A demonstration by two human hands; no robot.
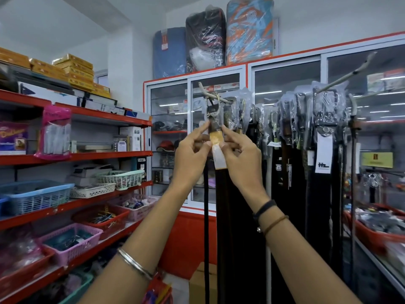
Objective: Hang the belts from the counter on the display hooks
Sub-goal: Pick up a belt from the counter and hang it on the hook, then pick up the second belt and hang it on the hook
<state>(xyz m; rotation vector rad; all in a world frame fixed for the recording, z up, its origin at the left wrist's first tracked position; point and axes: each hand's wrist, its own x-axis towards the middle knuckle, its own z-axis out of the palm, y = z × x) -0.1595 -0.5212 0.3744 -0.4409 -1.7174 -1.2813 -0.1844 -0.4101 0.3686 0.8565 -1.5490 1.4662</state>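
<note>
A dark belt (220, 194) hangs by its plastic-wrapped buckle (213, 109) from the leftmost display hook (210, 95), in front of a glass cabinet. A tan and white tag (217, 148) sits just under the buckle. My left hand (192, 150) and my right hand (237, 148) are both raised to that spot, fingertips pinching the belt and its tag from either side. A thin black strap (206, 216) dangles just left of the belt. Several more wrapped belts (291, 150) hang from other hooks to the right.
Red shelves (87, 156) with baskets and boxes run along the left. A glass cabinet (171, 139) with a red base stands behind the belts. A glass counter with a red tray (377, 235) is at the right. A cardboard box (202, 281) sits on the floor.
</note>
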